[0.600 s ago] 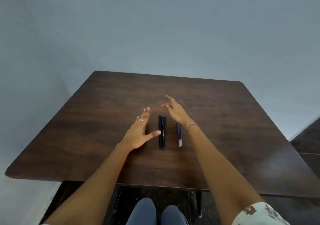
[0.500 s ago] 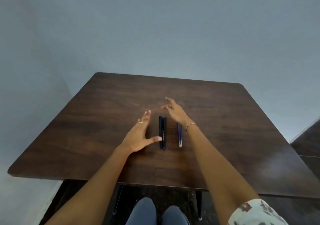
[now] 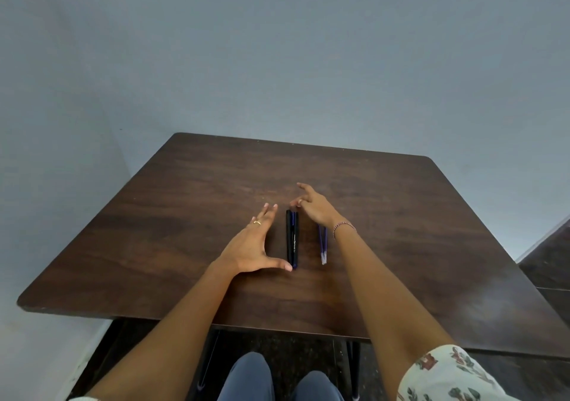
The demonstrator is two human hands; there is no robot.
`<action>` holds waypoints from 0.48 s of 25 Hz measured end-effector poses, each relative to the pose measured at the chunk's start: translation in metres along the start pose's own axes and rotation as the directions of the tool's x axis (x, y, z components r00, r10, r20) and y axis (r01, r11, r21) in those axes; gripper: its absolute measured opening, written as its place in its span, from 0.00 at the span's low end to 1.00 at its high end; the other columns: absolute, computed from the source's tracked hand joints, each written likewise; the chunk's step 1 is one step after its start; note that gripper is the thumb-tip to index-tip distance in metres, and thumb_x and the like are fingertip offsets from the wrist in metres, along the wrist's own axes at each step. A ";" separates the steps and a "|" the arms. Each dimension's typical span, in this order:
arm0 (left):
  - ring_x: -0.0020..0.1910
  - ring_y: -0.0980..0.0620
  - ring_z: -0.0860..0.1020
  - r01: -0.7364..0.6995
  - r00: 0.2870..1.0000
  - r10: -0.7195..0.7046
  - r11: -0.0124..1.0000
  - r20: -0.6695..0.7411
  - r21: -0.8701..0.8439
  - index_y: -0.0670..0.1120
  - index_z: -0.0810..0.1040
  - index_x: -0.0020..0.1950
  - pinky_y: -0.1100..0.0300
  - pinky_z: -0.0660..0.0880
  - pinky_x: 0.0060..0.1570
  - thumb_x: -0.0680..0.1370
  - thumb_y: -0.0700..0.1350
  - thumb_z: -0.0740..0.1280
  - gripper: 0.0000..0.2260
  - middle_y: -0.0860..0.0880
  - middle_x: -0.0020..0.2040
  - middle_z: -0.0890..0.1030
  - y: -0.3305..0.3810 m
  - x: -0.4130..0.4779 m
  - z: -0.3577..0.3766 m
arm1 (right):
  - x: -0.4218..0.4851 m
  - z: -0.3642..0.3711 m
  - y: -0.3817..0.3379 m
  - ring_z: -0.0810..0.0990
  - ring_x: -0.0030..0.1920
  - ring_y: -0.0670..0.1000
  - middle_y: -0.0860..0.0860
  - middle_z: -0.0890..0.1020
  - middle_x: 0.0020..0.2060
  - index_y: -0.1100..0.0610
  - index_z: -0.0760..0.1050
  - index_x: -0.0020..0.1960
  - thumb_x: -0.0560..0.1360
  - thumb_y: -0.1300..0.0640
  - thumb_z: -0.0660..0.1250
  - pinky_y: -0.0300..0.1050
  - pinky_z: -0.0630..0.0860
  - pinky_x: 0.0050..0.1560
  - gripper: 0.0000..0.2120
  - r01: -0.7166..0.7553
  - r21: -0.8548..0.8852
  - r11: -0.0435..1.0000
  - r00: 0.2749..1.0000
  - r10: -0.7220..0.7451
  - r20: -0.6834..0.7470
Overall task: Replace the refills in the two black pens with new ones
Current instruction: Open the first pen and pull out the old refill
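Two black pens (image 3: 291,238) lie side by side on the dark wooden table (image 3: 154,246), pointing away from me. To their right lie thin blue refills (image 3: 322,244), partly hidden under my right wrist. My left hand (image 3: 251,244) lies flat just left of the pens, fingers spread, its thumb tip touching the pens' near end. My right hand (image 3: 314,207) hovers over the pens' far end, thumb and forefinger close to the tips, holding nothing.
A grey-blue wall stands behind and to the left of the table. The table's near edge (image 3: 277,326) runs above my knees (image 3: 277,379). Dark floor shows at the right.
My right hand has dropped a little toward the far end of the pens. My left thumb has slid up against the pens' near end. The pens and refills have not moved.
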State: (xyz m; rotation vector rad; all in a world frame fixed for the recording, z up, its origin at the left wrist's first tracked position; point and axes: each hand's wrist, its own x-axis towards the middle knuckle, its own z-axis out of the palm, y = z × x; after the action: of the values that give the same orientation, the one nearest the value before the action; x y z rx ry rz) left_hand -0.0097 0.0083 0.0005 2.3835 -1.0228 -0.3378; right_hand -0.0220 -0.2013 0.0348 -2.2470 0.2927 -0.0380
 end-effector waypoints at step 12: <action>0.76 0.46 0.47 -0.018 1.000 0.018 1.000 0.000 -0.009 0.61 0.36 0.74 0.42 0.58 0.71 0.54 0.74 0.70 0.60 0.56 0.77 0.38 -0.001 0.002 -0.002 | -0.005 0.009 -0.002 0.78 0.60 0.52 0.55 0.83 0.54 0.59 0.61 0.74 0.75 0.61 0.69 0.41 0.66 0.65 0.31 0.052 -0.024 0.998 0.998 -0.052 -0.020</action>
State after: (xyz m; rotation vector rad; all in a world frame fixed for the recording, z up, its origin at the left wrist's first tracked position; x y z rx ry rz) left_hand -0.0071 0.0086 0.0018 2.3647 -1.0400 -0.3360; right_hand -0.0249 -0.1922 0.0315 -2.2783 0.2466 -0.0854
